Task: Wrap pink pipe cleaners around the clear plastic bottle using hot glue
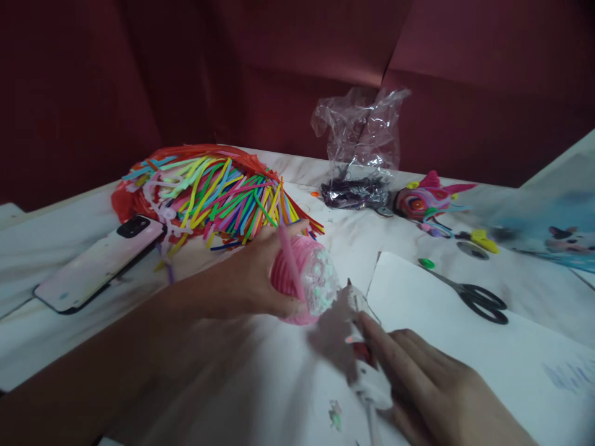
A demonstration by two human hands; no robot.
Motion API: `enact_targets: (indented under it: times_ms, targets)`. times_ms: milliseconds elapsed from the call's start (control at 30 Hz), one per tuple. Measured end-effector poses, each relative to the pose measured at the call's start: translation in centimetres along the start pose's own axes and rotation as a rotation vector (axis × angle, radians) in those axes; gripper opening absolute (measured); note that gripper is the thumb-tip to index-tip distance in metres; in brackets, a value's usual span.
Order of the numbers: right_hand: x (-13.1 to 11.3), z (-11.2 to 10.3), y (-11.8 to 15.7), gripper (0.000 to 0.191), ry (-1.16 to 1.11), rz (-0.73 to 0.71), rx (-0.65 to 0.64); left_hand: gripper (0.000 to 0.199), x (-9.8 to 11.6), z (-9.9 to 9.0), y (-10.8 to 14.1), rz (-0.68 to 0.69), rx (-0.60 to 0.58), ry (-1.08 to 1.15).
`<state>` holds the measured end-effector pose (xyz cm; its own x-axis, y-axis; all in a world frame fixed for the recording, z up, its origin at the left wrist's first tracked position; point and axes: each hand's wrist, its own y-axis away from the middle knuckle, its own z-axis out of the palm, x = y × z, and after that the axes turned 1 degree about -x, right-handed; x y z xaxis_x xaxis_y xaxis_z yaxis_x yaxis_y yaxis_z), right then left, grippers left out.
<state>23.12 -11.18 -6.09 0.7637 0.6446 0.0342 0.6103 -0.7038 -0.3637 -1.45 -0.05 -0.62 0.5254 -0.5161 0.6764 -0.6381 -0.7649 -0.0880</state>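
Observation:
My left hand [251, 272] is wrapped round a pink coiled roll [288, 272] whose clear, whitish end [320, 282] faces right. A loose pink strip [290, 257] stands up across the roll's side. In my right hand [432, 384] is a white glue gun [369, 381], slightly blurred, with its dark tip [349, 283] pointing away from me, just right of the roll's end. The tip and the roll look apart. A cord runs down from the bottom of the glue gun.
Colourful pipe cleaners [232, 198] on red plastic lie behind my left hand, with a phone [100, 263] at left. Behind are a clear bag [362, 142] with dark strands and a colourful craft piece [423, 201]. Scissors [474, 297] lie beside white paper [418, 303] at right.

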Motion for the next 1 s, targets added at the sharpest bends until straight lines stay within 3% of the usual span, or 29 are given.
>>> enact_targets:
  times_ms: [167, 333, 533, 700, 900, 1000]
  targets:
    - [-1.1, 2.0, -0.2, 0.055, -0.006, 0.003, -0.067, 0.09, -0.1, 0.7, 0.0, -0.014, -0.015, -0.042]
    - [-1.0, 1.3, -0.3, 0.048, -0.006, -0.014, -0.17, 0.088, -0.2, 1.2, 0.1, -0.003, -0.043, -0.097]
    - [-1.2, 0.6, -1.8, 0.04, -0.063, 0.087, 0.045, 0.082, -0.8, 2.2, 0.3, 0.12, -0.01, -0.057]
    - [-2.1, -1.2, -5.3, 0.037, -0.239, 0.115, 0.129, 0.071, -1.0, 2.6, 0.4, 0.223, 0.054, -0.051]
    - [-2.5, -3.3, -9.7, 0.023, -0.628, -0.065, 0.208, 0.081, -1.7, 2.8, 0.6, 0.287, 0.125, -0.057]
    - [-1.4, -2.8, -10.0, 0.019, -0.789, -0.063, 0.202, 0.072, -1.7, 2.7, 0.7, 0.235, 0.04, -0.041]
